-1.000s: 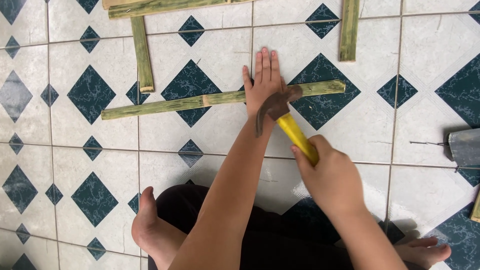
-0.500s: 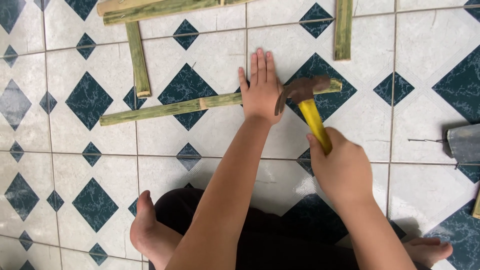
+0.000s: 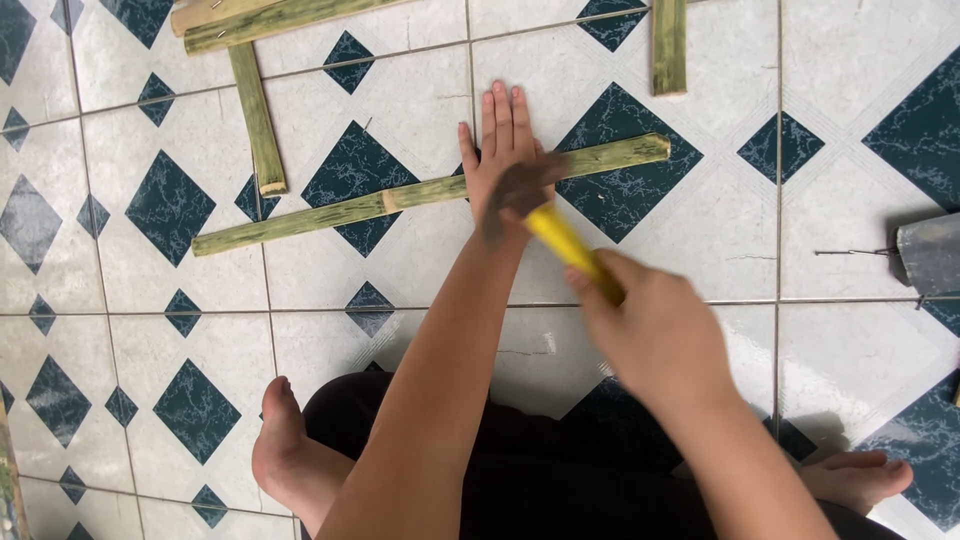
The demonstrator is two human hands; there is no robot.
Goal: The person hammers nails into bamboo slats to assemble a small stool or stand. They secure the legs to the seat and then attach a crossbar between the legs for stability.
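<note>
Head view shows the left hand lying flat, fingers spread, on a long green split bamboo strip slanting across the white-and-dark-diamond tiled floor. Right hand has its grip clenched round a yellow-handled hammer, whose blurred dark head hangs over the left hand.

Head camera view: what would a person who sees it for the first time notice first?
First comes the yellow-handled hammer, blurred, gripped by the right hand at centre right, its dark head over the left hand. That hand lies flat on a long green bamboo strip lying slantwise on the white floor tiles with dark blue diamonds. More green bamboo strips lie along the top edge.
</note>
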